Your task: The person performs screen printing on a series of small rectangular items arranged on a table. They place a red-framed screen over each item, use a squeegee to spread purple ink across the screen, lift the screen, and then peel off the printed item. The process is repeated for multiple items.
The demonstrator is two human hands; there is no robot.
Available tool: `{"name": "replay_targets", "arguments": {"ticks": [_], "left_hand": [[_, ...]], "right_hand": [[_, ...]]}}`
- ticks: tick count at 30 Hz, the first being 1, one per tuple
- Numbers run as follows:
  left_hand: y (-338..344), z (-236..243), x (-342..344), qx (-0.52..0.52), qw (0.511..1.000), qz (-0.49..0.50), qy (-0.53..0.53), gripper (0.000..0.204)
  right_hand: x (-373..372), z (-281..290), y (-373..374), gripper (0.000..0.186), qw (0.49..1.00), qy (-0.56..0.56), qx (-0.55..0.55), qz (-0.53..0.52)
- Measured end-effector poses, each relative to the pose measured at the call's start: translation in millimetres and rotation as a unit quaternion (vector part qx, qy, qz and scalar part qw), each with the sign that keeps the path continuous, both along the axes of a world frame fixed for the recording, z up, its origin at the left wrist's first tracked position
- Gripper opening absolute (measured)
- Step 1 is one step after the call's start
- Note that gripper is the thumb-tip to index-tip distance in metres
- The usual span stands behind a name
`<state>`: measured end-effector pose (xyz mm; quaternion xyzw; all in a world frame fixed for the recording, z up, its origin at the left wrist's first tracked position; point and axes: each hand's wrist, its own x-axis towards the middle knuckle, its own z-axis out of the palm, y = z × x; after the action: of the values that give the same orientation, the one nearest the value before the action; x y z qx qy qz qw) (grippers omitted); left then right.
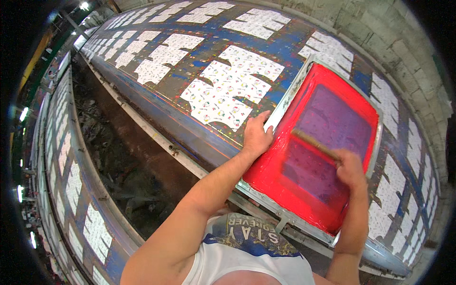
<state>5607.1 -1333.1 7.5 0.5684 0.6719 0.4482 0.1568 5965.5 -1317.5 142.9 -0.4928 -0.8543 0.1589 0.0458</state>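
Note:
A screen-printing frame [375, 154] with metal sides lies across the long table in front of me. Red ink [266, 175] coats the borders of its mesh, around a purple middle [338, 114]. My left hand [257, 135] grips the frame's left side, thumb and fingers over the rail. My right hand [350, 168], a little blurred, is closed around one end of a squeegee [313, 142]. The squeegee lies slantwise over the mesh, with red-tinted mesh on its near side. What lies beneath the frame is hidden.
White printed fabric pieces [232, 85] lie in rows along the table, left and right of the frame. A metal rail [142, 137] edges the table. Beyond a dark aisle [114, 128], another table [85, 190] holds similar pieces. A block wall [375, 28] borders the far side.

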Motion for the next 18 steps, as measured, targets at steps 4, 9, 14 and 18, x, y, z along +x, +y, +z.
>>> {"name": "replay_targets", "arguments": {"ticks": [4, 9, 14, 18], "left_hand": [[4.5, -1.4, -6.8, -0.018, 0.990, 0.033, -0.137, 0.060], [-9.6, 20.1, -15.4, 0.157, 0.985, 0.007, -0.071, 0.046], [-58.5, 60.8, -41.2, 0.262, 0.955, -0.116, -0.082, 0.032], [-112.1, 82.8, -80.3, 0.272, 0.941, -0.187, -0.078, 0.029]], "right_hand": [[-24.9, 6.5, -89.5, 0.044, 1.000, -0.011, 0.006, -0.011], [-51.8, 12.8, -176.9, 0.043, 0.999, -0.034, 0.006, -0.038], [-65.3, 8.5, -219.7, 0.048, 0.998, 0.003, 0.033, -0.055], [-69.2, 8.2, -237.7, 0.057, 0.997, 0.029, 0.040, -0.061]]}}
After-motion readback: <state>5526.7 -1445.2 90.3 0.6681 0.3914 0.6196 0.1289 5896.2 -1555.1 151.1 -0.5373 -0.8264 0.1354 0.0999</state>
